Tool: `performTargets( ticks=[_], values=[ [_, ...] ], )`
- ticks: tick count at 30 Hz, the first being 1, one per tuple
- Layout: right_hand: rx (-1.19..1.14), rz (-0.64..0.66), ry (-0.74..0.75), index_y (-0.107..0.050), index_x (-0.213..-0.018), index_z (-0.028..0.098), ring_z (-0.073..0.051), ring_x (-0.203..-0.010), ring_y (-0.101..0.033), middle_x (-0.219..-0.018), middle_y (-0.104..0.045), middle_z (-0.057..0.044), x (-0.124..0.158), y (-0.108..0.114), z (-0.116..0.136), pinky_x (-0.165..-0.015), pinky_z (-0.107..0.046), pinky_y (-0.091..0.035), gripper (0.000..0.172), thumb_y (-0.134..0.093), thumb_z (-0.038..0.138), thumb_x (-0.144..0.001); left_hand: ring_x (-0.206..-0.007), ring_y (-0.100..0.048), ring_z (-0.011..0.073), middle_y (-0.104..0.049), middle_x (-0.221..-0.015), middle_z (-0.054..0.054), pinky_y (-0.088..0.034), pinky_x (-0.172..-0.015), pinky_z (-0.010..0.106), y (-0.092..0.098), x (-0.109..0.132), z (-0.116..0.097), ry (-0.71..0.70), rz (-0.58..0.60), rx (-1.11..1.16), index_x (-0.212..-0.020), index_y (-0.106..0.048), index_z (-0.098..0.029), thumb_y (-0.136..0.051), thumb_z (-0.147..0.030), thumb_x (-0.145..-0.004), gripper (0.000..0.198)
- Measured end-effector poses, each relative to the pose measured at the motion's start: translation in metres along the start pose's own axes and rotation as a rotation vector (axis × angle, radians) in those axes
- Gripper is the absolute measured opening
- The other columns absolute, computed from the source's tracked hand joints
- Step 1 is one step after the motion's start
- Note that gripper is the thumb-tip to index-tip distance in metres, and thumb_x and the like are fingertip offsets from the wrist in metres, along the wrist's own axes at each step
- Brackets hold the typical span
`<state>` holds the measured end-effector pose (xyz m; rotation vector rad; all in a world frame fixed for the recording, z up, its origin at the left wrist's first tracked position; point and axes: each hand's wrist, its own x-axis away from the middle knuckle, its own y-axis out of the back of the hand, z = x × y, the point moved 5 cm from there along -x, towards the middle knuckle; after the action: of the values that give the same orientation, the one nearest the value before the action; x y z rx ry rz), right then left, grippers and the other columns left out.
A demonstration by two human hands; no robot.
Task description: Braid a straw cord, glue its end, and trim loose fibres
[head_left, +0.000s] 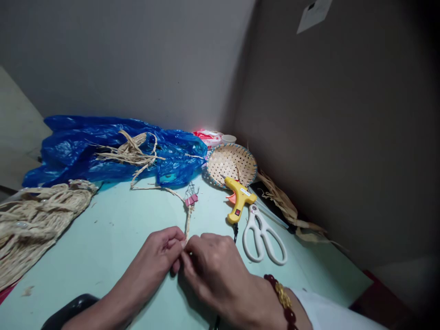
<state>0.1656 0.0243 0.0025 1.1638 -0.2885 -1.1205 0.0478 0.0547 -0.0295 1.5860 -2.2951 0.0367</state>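
Bare hands [167, 250] [216, 263] pinch a thin, knobbly, straw-coloured cord [188, 222].

Front-left of the yellow glue gun [243, 198], the left hand [160, 252] and right hand [217, 263] pinch a straw cord [188, 222]; white scissors [264, 233] lie before the gun, a woven basket [223, 160] behind

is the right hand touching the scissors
Apart: the head view shows pale green tabletop between the right hand and the scissors.

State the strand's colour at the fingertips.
Pale straw-beige; the strand shows best in the head view.
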Motion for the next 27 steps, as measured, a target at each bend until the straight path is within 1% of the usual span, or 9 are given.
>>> performTargets(
  ticks=[4, 7, 9, 11, 13, 15, 20, 24, 27],
  values=[
    [0.286, 0.031, 0.306, -0.061, -0.085, 0.01, -0.019, -0.059, -0.049, -0.071, -0.062, -0.006, 0.007, -0.003, 0.016, -0.049, -0.032, -0.023, 0.012, -0.052, 0.005, -0.079, -0.043, -0.027, 0.0077, -0.041, -0.049, -0.009, -0.017, -0.042, 0.022, 0.001, 0.0, 0.005, 0.03, 0.028, 0.091, -0.073, -0.052, -0.019, -0.057, -0.044, -0.078, 0.026],
    [0.272, 0.124, 0.352, -0.062, -0.09, 0.007, -0.02, -0.062, -0.049, -0.076, -0.063, -0.008, 0.009, 0.001, 0.017, -0.05, -0.032, -0.026, 0.015, -0.052, 0.006, -0.079, -0.041, -0.023, 0.0068, -0.038, -0.049, -0.011, -0.014, -0.041, 0.022, 0.001, 0.002, 0.006, 0.041, 0.054, 0.124, -0.074, -0.052, -0.019, -0.06, -0.047, -0.078, 0.029],
    [0.131, 0.146, 0.246, -0.062, -0.085, 0.012, -0.017, -0.061, -0.049, -0.071, -0.063, -0.006, 0.006, 0.008, 0.012, -0.053, -0.031, -0.029, 0.013, -0.05, 0.015, -0.087, -0.042, -0.021, 0.0064, -0.036, -0.048, -0.011, -0.013, -0.042, 0.022, 0.002, 0.003, 0.004, 0.041, 0.055, 0.128, -0.072, -0.051, -0.019, -0.061, -0.045, -0.079, 0.029],
    [-0.036, 0.093, 0.053, -0.062, -0.078, 0.016, -0.014, -0.059, -0.049, -0.067, -0.062, -0.003, 0.0, 0.017, 0.0, -0.055, -0.028, -0.032, 0.025, -0.045, 0.025, -0.094, -0.043, -0.019, 0.0067, -0.034, -0.048, -0.011, -0.013, -0.043, 0.022, 0.004, 0.005, 0.001, 0.037, 0.044, 0.12, -0.071, -0.05, -0.019, -0.059, -0.044, -0.081, 0.028],
    [-0.17, 0.017, -0.156, -0.063, -0.083, 0.016, -0.013, -0.061, -0.051, -0.071, -0.064, -0.003, -0.005, 0.025, -0.014, -0.058, -0.026, -0.034, 0.025, -0.046, 0.03, -0.095, -0.044, -0.02, 0.0073, -0.035, -0.049, -0.011, -0.014, -0.043, 0.023, 0.004, 0.006, -0.001, 0.033, 0.044, 0.103, -0.072, -0.05, -0.019, -0.058, -0.042, -0.082, 0.027],
    [-0.312, 0.036, -0.29, -0.064, -0.093, 0.016, -0.013, -0.064, -0.054, -0.075, -0.065, -0.003, -0.008, 0.024, -0.026, -0.06, -0.024, -0.035, 0.023, -0.052, 0.035, -0.093, -0.045, -0.02, 0.0078, -0.034, -0.049, -0.011, -0.014, -0.044, 0.023, 0.003, 0.006, -0.003, 0.029, 0.057, 0.085, -0.075, -0.051, -0.019, -0.056, -0.042, -0.083, 0.025],
    [-0.733, 0.3, -0.249, -0.065, -0.096, 0.015, -0.012, -0.062, -0.051, -0.068, -0.067, -0.001, -0.012, 0.006, -0.029, -0.059, -0.021, -0.036, 0.03, -0.051, 0.041, -0.093, -0.047, -0.027, 0.0092, -0.042, -0.051, -0.009, -0.019, -0.046, 0.022, 0.002, 0.006, -0.007, -0.019, 0.092, 0.002, -0.075, -0.053, -0.018, -0.054, -0.041, -0.084, 0.025],
    [-0.774, 0.33, -0.236, -0.068, -0.09, 0.014, -0.012, -0.064, -0.051, -0.068, -0.067, -0.002, -0.012, 0.004, -0.032, -0.063, -0.021, -0.037, 0.025, -0.05, 0.031, -0.093, -0.052, -0.046, 0.0126, -0.052, -0.052, -0.005, -0.032, -0.054, 0.023, 0.003, 0.009, -0.01, -0.074, 0.067, -0.145, -0.07, -0.056, -0.018, -0.059, -0.033, -0.083, 0.02],
    [-0.815, 0.316, -0.294, -0.07, -0.087, 0.014, -0.011, -0.062, -0.049, -0.067, -0.067, -0.001, -0.013, 0.002, -0.033, -0.062, -0.021, -0.036, 0.022, -0.052, 0.026, -0.091, -0.057, -0.053, 0.0151, -0.057, -0.056, -0.004, -0.036, -0.058, 0.024, 0.002, 0.015, -0.01, -0.113, 0.021, -0.321, -0.072, -0.059, -0.02, -0.048, -0.033, -0.09, 0.025]
  ],
)
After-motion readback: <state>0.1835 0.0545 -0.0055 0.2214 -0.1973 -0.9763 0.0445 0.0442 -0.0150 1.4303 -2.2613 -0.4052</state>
